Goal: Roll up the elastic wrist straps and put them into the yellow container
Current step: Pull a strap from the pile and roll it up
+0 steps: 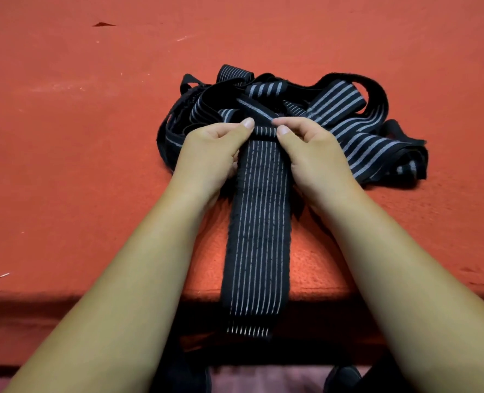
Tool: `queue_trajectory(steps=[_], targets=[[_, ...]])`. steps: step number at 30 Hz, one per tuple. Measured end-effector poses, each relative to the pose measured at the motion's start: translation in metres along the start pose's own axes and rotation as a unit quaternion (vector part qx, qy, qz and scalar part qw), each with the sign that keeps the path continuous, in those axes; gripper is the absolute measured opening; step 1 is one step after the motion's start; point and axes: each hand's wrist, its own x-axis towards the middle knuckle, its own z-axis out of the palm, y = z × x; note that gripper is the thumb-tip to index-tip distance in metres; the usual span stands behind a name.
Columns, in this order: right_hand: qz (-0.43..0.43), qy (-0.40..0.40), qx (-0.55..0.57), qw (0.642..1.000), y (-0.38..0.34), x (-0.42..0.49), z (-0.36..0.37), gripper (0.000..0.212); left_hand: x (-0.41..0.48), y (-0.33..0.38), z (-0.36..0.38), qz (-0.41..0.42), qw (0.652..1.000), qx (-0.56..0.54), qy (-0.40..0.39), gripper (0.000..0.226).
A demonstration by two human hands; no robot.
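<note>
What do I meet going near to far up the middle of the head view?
Loose end of the strap hanging over the table edge → left hand and right hand pinching its rolled end → pile of straps → bare red tabletop.

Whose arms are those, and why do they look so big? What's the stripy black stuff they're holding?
There is no machine here. A person wears a camera on their head, looking down, so their own arms look big and close. The left hand and right hand each pinch the far end of one striped strap. It lies flat and hangs over the edge of the red table. Behind the hands sits a tangled pile of straps like it. The yellow container for them is not in this picture.
</note>
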Motion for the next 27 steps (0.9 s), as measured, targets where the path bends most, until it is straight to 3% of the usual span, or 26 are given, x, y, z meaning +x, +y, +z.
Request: queue_trajectory(steps=[7,12,20,27], targets=[[0.013,0.009,-0.015,1.000,0.0004,-0.0010,0.0002,0.024,0.0035,-0.0014,0.0010,0.042,0.998,0.034,0.028,0.014],[0.018,0.023,-0.111,0.993,-0.0007,0.0012,-0.0027,0.067,0.0004,-0.0020,0.0044,0.086,0.995,0.053,0.013,0.025],[0.036,0.023,-0.019,0.999,-0.0023,0.0008,0.0024,0.023,0.0026,-0.0060,0.0045,0.027,1.000,-0.005,0.003,0.017],[0.041,0.027,-0.006,0.999,-0.0007,-0.0023,0.0046,0.025,0.0061,-0.0076,0.0015,0.022,1.000,0.002,0.021,0.013]])
